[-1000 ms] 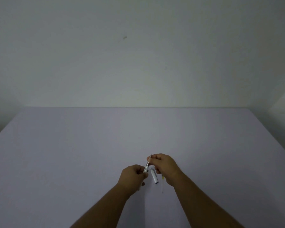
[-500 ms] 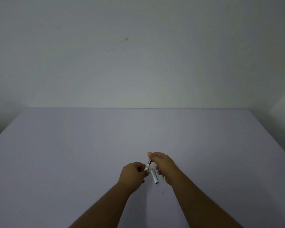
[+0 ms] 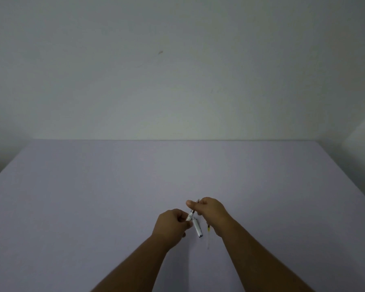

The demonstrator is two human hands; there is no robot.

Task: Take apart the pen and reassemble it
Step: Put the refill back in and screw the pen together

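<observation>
Hands [image 3: 173, 225] grip pen [image 3: 191, 213] — cap [image 3: 197, 228], refill [image 3: 208, 237] lie beneath.

two bare forearms, no sleeves, hands [image 3: 173, 224] without rings

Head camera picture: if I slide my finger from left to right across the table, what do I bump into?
Left hand → pen body held in both hands → silver cap on the table → thin refill → right hand.
</observation>
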